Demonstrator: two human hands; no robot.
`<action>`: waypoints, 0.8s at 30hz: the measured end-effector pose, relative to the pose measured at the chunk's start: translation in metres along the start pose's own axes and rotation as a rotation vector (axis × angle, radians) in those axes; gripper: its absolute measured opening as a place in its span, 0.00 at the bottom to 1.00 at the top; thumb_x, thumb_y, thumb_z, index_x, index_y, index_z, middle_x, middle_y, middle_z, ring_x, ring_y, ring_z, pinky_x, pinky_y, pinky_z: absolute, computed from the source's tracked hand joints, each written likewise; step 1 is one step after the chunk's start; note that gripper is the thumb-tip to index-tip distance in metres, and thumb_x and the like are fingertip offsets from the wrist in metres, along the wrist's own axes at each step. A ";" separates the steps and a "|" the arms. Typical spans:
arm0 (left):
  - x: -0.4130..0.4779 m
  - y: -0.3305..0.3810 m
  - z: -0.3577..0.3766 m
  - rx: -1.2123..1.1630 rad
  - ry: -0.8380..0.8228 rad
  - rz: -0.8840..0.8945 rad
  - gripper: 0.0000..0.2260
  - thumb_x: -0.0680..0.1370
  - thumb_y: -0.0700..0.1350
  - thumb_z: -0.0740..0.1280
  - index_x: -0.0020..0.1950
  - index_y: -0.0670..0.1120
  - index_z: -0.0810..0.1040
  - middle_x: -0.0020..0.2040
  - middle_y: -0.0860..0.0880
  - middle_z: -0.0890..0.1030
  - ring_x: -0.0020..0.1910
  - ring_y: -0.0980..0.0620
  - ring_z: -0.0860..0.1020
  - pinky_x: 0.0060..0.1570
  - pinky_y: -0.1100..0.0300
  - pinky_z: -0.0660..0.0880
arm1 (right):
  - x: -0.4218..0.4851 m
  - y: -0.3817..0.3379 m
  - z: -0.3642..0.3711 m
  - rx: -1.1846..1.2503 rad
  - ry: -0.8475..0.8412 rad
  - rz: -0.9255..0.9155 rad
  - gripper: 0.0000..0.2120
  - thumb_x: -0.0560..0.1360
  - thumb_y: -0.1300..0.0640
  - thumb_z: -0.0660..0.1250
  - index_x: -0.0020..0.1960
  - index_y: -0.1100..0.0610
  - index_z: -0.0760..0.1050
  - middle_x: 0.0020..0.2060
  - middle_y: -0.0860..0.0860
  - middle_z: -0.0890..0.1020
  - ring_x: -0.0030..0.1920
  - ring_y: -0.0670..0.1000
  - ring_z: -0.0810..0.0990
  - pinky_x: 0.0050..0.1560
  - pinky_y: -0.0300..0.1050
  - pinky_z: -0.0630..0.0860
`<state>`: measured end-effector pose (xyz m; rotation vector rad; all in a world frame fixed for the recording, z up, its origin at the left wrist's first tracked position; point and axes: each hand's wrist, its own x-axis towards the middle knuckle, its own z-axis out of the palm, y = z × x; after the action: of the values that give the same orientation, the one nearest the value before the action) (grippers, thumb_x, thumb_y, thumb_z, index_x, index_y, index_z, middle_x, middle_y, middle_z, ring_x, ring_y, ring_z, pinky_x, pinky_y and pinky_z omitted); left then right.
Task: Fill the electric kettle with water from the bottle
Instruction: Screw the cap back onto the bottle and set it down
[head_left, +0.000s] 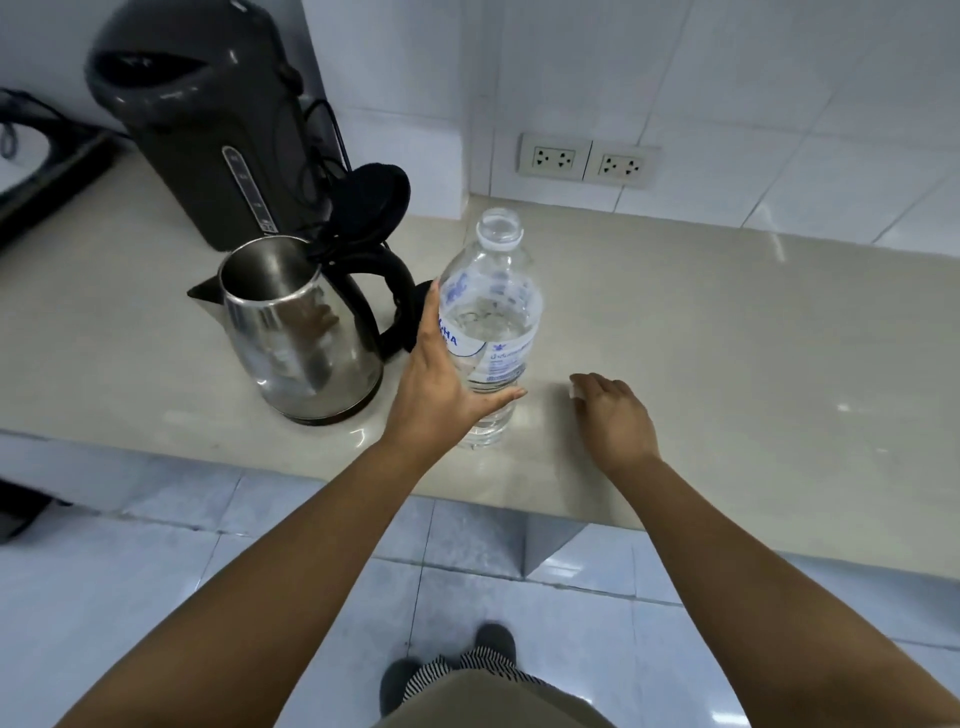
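Just left of the left hand (447, 384): kettle (296, 332), lid (371, 197) flipped up, mouth unobstructed. Left hand is wrapped round the bottle (491, 312) at label height; the bottle stands upright on the bench (727, 338), uncapped, partly full. Right hand (615, 415) lies palm-down on the bench right of the bottle, not touching it. Small white thing (574, 391) at its fingertips, likely the cap; can't tell if it's pinched. Risks: thin bottle, so a hard squeeze on lifting could push water out the neck. Fast tilt would glug and splash past the rim. One-handed pour, aim may drift.
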<state>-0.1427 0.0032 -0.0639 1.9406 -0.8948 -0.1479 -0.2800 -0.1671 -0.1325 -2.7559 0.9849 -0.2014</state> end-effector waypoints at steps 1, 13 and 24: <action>0.000 0.000 -0.003 0.019 -0.006 0.007 0.59 0.61 0.55 0.81 0.78 0.52 0.43 0.76 0.47 0.61 0.74 0.51 0.63 0.71 0.56 0.63 | 0.001 -0.003 -0.004 0.043 0.013 0.017 0.17 0.79 0.61 0.60 0.66 0.60 0.73 0.59 0.57 0.80 0.58 0.61 0.76 0.52 0.51 0.73; 0.009 0.047 -0.054 0.171 0.013 0.256 0.49 0.69 0.60 0.73 0.79 0.44 0.48 0.78 0.46 0.55 0.76 0.49 0.54 0.75 0.54 0.52 | 0.001 -0.091 -0.147 0.650 0.439 0.093 0.13 0.79 0.55 0.64 0.63 0.52 0.77 0.51 0.48 0.83 0.52 0.48 0.81 0.52 0.38 0.73; 0.021 0.055 -0.055 0.558 -0.051 0.261 0.49 0.72 0.70 0.59 0.78 0.40 0.41 0.80 0.45 0.44 0.78 0.50 0.39 0.75 0.50 0.36 | -0.001 -0.142 -0.213 0.363 0.315 -0.273 0.13 0.79 0.57 0.62 0.63 0.53 0.77 0.54 0.48 0.83 0.52 0.48 0.82 0.57 0.43 0.75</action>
<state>-0.1317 0.0142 0.0151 2.3035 -1.3163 0.2318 -0.2358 -0.0908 0.1076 -2.5482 0.5553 -0.7936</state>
